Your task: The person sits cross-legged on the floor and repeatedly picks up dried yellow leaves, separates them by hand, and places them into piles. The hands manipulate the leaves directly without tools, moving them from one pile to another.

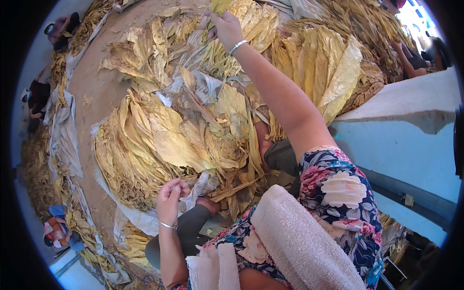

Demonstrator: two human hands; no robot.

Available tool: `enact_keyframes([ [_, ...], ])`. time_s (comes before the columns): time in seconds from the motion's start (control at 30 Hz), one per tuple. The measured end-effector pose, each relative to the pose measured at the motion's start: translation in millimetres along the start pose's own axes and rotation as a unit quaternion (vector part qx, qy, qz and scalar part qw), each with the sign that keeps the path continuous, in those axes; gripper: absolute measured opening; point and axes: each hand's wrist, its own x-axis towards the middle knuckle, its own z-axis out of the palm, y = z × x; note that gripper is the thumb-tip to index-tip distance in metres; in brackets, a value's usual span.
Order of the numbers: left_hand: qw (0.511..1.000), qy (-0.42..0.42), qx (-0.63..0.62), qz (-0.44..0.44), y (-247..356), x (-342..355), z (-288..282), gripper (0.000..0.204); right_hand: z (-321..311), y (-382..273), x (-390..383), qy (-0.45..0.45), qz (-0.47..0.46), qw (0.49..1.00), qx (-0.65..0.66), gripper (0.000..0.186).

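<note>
Gripping yellow leaf (222,6) in right hand (226,30); loosely curling left hand (168,199), seemingly empty — apparently working midway, leaving loose leaves (137,53) beyond near stack (145,142).

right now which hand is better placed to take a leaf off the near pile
Likely the left hand: it's beside the near pile, seemingly empty; the right hand holds a leaf, farther off.

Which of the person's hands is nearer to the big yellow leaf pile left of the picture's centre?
Left. The left hand is beside the near edge of the leaf pile; the right hand is far beyond it, holding a leaf.
</note>
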Motion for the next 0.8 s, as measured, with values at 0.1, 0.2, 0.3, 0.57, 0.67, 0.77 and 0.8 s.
enact_keyframes([
  [0.1, 0.999, -0.042, 0.027, 0.007, -4.5, 9.3, 2.6, 0.022, -23.7, 59.8, 22.7, 0.067, 0.124, 0.984, 0.111, 0.016],
  [0.2, 0.995, -0.077, 0.06, 0.001, -3.0, 17.8, 0.8, 0.023, -51.2, 132.5, 32.9, 0.119, 0.269, 0.936, 0.191, 0.014],
  [0.3, 0.992, -0.075, 0.09, -0.047, 14.2, 19.9, 3.8, 0.024, -87.6, 193.2, 38.7, 0.11, 0.355, 0.917, 0.145, 0.017],
  [0.57, 0.981, -0.1, 0.166, 0.005, 12.3, 15.9, 1.2, 0.025, -94.0, 244.0, 40.5, 0.099, 0.356, 0.925, 0.086, 0.022],
  [0.67, 0.977, -0.109, 0.18, -0.025, 33.9, 19.5, 3.3, 0.025, -114.3, 267.4, 50.7, 0.045, 0.327, 0.931, -0.154, 0.025],
  [0.77, 0.969, -0.124, 0.216, 0.003, 25.7, 23.2, -2.6, 0.025, -134.1, 283.7, 32.5, 0.092, 0.221, 0.931, -0.275, 0.02],
  [0.8, 0.969, -0.119, 0.214, 0.021, 13.5, 18.1, -3.8, 0.026, -102.7, 281.4, 9.3, 0.091, 0.149, 0.925, -0.337, 0.021],
])
